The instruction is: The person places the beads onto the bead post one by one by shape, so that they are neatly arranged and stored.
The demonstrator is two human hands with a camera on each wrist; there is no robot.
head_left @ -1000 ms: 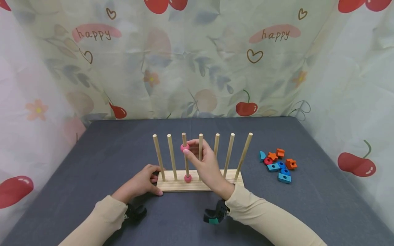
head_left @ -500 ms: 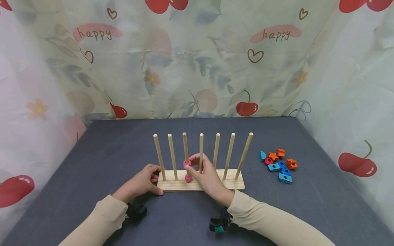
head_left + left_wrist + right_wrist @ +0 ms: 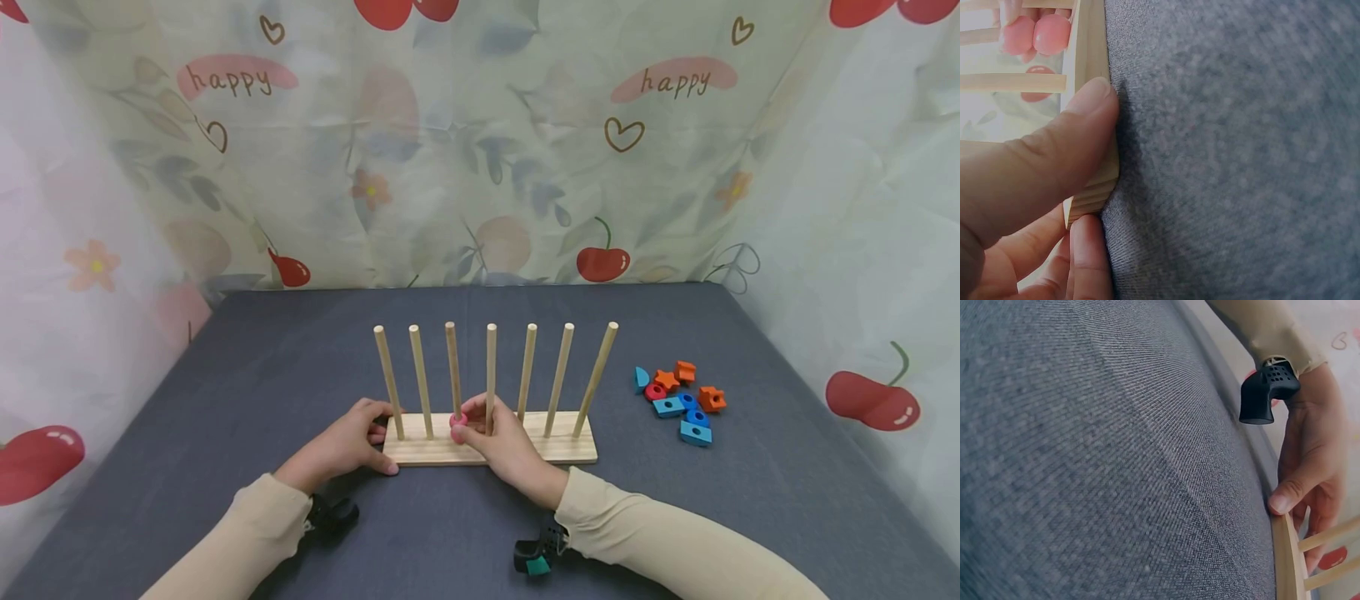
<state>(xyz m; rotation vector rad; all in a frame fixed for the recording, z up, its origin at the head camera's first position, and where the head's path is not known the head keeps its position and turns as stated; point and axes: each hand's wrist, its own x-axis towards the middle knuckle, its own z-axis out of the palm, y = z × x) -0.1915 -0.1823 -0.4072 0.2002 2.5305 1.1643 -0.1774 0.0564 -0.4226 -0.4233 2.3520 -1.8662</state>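
A wooden peg stand (image 3: 427,455) with several upright pegs stands on the dark cloth. My left hand (image 3: 339,443) grips its left end, thumb along the front edge and fingers round the end, as the left wrist view shows closely. On the third peg from the left, my right hand (image 3: 512,447) holds a round pink bead (image 3: 457,420) between thumb and fingers, low on the peg. In the left wrist view this bead (image 3: 1017,35) sits against a second pink bead (image 3: 1052,34) beside the base. The right wrist view shows the left hand (image 3: 1316,462) on the stand's end.
To the right of the stand lies a loose group of small pieces: an orange star (image 3: 666,381), a red ring (image 3: 655,392), orange blocks (image 3: 712,399) and blue pieces (image 3: 696,433). A patterned curtain (image 3: 465,150) hangs behind the table. The other pegs carry no beads.
My right hand has slid the pink bead down the third peg, from near its top to the lower bead at the base. The left hand stays on the stand's end.
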